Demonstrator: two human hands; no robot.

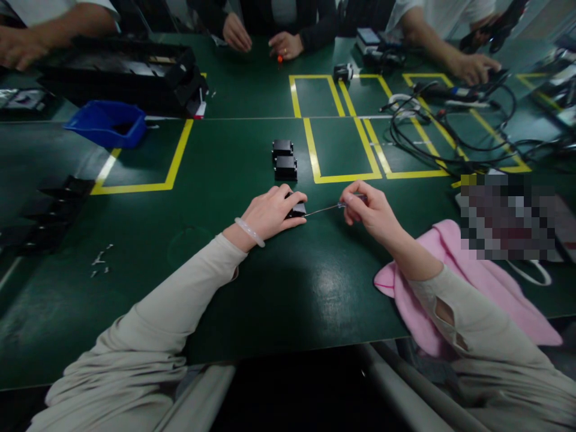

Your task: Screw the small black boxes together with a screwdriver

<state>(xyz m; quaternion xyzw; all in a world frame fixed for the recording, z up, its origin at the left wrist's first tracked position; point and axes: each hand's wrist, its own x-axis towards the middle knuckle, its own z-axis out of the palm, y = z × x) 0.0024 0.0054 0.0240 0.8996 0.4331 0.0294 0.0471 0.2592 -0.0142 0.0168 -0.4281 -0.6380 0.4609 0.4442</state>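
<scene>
My left hand (272,211) lies on the green table (279,288), fingers closed over a small black box-shaped part (297,209) and pressing it down. My right hand (366,210) pinches the handle of a thin screwdriver (330,207), whose metal shaft points left and touches the side of that part. Two more small black parts (284,159) sit one behind the other just beyond my hands, near a yellow tape line.
A pink cloth (468,282) lies by my right forearm. A blue bin (108,123) and a black tray (126,66) stand at far left. Tangled cables (450,120) cover the far right. Small screws (101,261) lie at left. Other people's hands (265,39) rest along the far edge.
</scene>
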